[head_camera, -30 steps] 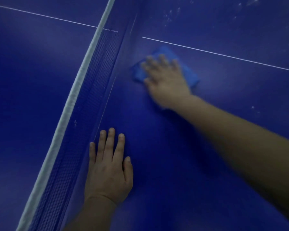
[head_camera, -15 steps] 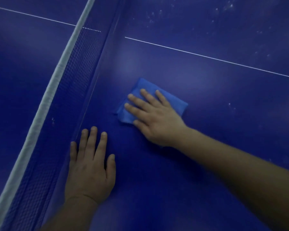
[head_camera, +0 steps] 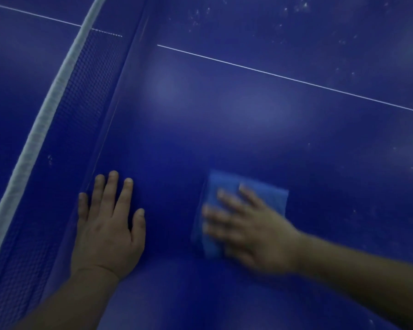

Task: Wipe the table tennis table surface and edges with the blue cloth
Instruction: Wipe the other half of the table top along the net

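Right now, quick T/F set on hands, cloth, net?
1. The right hand presses flat on the cloth. True.
2. The left hand holds the cloth. False: it rests flat on the bare table, apart from the cloth.
3. The net is left of both hands. True.
4. The cloth lies across the white line. False: it sits well on the near side of the line.
5. White specks show on the far surface beyond the line. True.
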Demonstrator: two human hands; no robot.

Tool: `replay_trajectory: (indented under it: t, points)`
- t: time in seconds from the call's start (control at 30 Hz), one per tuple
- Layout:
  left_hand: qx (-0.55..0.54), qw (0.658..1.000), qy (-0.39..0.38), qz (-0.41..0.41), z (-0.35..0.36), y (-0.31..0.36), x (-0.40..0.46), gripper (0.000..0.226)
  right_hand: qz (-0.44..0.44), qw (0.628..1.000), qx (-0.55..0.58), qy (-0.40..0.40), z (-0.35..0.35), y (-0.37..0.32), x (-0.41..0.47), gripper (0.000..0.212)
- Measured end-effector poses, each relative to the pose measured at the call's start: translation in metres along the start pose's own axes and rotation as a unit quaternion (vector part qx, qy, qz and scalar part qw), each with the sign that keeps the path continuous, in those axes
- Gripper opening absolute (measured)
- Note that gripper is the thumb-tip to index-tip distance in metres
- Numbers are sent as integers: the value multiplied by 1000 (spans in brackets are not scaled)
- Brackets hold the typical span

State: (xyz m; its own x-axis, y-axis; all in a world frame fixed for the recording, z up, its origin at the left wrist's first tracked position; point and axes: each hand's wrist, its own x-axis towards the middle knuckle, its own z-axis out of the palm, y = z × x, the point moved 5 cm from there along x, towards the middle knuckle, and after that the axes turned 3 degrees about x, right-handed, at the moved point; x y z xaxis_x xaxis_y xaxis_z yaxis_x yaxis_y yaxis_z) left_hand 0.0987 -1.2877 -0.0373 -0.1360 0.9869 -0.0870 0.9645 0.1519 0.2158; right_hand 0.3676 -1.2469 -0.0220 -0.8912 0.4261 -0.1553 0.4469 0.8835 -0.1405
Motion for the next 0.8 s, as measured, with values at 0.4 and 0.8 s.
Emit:
replay_trajectory:
  t: [0.4, 0.8]
  points:
    - [-2, 1000, -4, 14, 1, 1, -2, 60, 546, 826, 63, 121, -39, 270, -10, 60]
    - [4, 1000, -4, 10, 1, 1, -2, 59, 415, 901, 20, 125, -32, 243, -26, 71]
